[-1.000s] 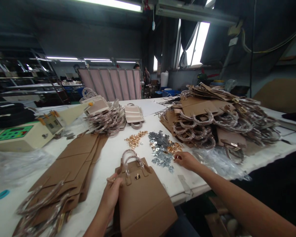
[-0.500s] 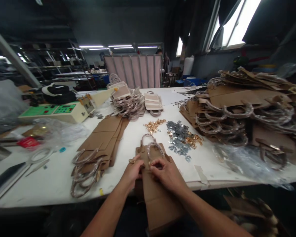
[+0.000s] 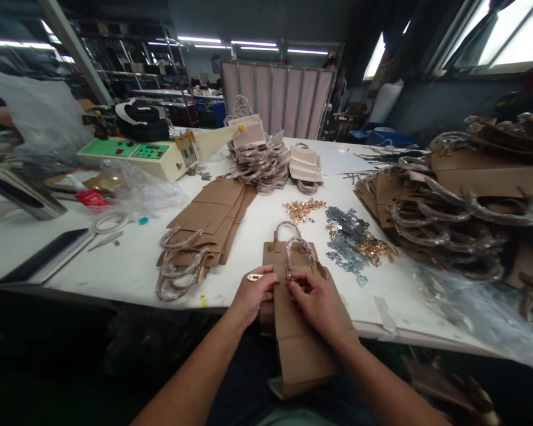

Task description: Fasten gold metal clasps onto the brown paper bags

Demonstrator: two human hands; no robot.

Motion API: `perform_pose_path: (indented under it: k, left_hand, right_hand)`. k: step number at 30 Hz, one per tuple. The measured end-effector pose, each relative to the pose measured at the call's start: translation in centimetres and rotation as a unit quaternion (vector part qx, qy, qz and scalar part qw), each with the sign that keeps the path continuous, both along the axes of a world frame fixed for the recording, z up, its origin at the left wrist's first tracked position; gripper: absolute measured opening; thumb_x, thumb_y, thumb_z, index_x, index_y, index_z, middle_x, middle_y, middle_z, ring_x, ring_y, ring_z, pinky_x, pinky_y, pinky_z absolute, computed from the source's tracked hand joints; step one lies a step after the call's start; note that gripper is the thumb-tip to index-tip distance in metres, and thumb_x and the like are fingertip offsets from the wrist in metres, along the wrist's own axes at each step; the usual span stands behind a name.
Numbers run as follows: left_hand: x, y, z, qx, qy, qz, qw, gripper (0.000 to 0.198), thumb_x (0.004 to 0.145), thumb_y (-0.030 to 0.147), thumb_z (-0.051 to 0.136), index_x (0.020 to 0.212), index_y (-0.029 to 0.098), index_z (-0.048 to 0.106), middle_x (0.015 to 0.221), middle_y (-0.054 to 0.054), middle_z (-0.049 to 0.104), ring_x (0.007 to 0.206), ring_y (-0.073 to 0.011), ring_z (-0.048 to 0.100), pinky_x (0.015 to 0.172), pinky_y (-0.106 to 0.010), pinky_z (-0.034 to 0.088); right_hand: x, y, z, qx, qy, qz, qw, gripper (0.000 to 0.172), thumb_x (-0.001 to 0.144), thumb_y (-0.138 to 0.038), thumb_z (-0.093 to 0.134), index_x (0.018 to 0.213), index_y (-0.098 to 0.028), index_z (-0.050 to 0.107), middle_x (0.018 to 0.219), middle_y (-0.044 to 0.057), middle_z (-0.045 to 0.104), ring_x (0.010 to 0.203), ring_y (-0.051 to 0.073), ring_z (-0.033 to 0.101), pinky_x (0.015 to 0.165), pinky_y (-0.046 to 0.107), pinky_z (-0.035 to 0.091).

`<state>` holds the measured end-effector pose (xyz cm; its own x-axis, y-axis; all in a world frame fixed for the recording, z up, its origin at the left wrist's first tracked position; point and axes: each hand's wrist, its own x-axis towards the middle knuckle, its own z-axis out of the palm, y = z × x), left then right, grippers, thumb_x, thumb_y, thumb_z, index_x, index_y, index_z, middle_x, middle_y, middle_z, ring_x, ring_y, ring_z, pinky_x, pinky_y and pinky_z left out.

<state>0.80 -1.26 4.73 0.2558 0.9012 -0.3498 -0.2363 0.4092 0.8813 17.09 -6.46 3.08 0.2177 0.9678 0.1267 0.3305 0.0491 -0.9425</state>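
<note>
A flat brown handbag (image 3: 295, 322) lies over the table's front edge, its wrapped handles (image 3: 299, 251) pointing away from me. My left hand (image 3: 254, 296) is closed on the bag's left edge, thumb on top. A small gold oval fitting (image 3: 254, 277) with a slot shows at the back of that hand's fingers. My right hand (image 3: 313, 299) is closed in a pinch on a tiny gold metal piece (image 3: 290, 277), against the bag's front just below the near handle. The fingers partly hide this piece, so its exact shape is unclear.
Past the bag lie gold fittings (image 3: 302, 210) and grey metal plates (image 3: 349, 234). Brown bags (image 3: 208, 213) are stacked at left, with a larger heap (image 3: 471, 177) at right. A cream machine (image 3: 160, 157) with green panels and finished bags (image 3: 262, 157) stand farther back.
The view has turned left and tilted down, so things on the table appear shifted right and upward. Both hands keep their places on the bag, and the right fingers still pinch the tiny piece.
</note>
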Motion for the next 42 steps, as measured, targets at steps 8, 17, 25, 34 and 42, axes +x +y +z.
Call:
perform_pose_path:
  k: [8,17,25,34,42]
  left_hand:
    - [-0.3,-0.3,-0.7,0.017,-0.016,-0.002,1.000,0.035,0.075,0.028,0.077,0.108,0.018,0.074,0.089,-0.005,0.078,0.072,-0.0170,0.071,0.065,-0.029,0.057]
    - [-0.4,-0.3,-0.6,0.045,-0.007,-0.018,0.999,0.037,0.077,0.029,0.075,0.111,0.015,0.075,0.094,-0.007,0.078,0.078,-0.0182,0.070,0.066,-0.028,0.057]
    - [0.1,-0.5,-0.5,0.050,0.009,0.014,0.999,0.035,0.076,0.023,0.072,0.109,0.015,0.077,0.091,-0.006,0.079,0.079,-0.0186,0.070,0.067,-0.027,0.057]
    - [0.7,-0.8,-2.0,0.140,0.125,0.051,0.981,0.035,0.082,0.028,0.068,0.113,0.018,0.079,0.090,-0.003,0.082,0.078,-0.0174,0.072,0.072,-0.026,0.056]
    - [0.6,-1.0,-2.5,0.204,0.147,0.046,0.967,0.035,0.089,0.030,0.065,0.120,0.018,0.076,0.114,-0.005,0.080,0.104,-0.0207,0.074,0.099,-0.032,0.056]
  right_hand:
    - [-0.6,0.1,0.4,0.022,-0.039,-0.011,0.999,0.015,0.089,-0.035,0.063,0.094,-0.024,0.072,0.087,0.005,0.075,0.074,0.024,0.068,0.071,0.040,0.057]
    - [-0.9,0.6,0.1,0.022,-0.071,0.003,0.997,0.019,0.090,-0.034,0.061,0.102,-0.022,0.070,0.091,0.006,0.075,0.073,0.022,0.066,0.069,0.038,0.055]
    - [-0.7,1.0,1.1,0.011,-0.105,0.029,0.994,0.017,0.088,-0.029,0.061,0.100,-0.023,0.070,0.083,0.004,0.073,0.068,0.022,0.064,0.064,0.035,0.052]
    - [-1.1,1.8,1.3,-0.016,-0.180,0.008,0.984,0.011,0.086,-0.020,0.061,0.091,-0.021,0.071,0.082,0.003,0.074,0.072,0.020,0.067,0.066,0.029,0.047]
    - [-1.4,2.9,1.5,-0.028,-0.225,0.023,0.974,0.016,0.084,-0.014,0.061,0.089,-0.021,0.074,0.082,0.004,0.076,0.076,0.020,0.068,0.068,0.029,0.046]
